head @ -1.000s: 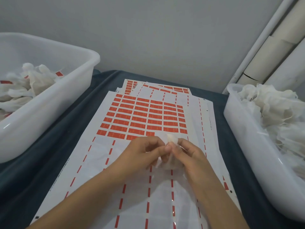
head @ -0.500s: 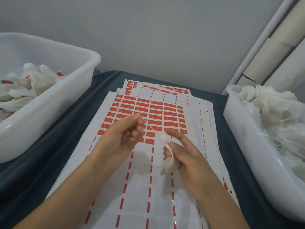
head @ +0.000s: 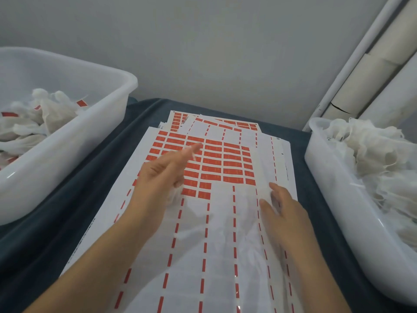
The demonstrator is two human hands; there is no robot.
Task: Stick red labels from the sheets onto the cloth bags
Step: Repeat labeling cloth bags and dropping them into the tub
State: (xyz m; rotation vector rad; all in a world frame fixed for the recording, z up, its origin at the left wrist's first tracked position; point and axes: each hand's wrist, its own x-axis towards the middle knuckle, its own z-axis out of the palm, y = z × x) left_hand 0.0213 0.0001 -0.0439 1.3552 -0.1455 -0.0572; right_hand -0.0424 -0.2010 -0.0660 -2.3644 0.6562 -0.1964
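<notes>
Dark cloth (head: pixel 74 213): label sheets (head: pixel 216 222) under both open hands, L (head: pixel 162 177) & R (head: pixel 284 208).

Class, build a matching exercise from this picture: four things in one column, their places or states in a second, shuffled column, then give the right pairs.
Things
1. left tub
2. right tub
3. label sheet
4. left hand

Places or states
A. lies flat on the dark cloth
B. holds cloth bags with no red labels showing
C. raised over the red labels
D. holds cloth bags with red labels on them

Pairs: 1-D, 2-B, 3-A, 4-C
</notes>
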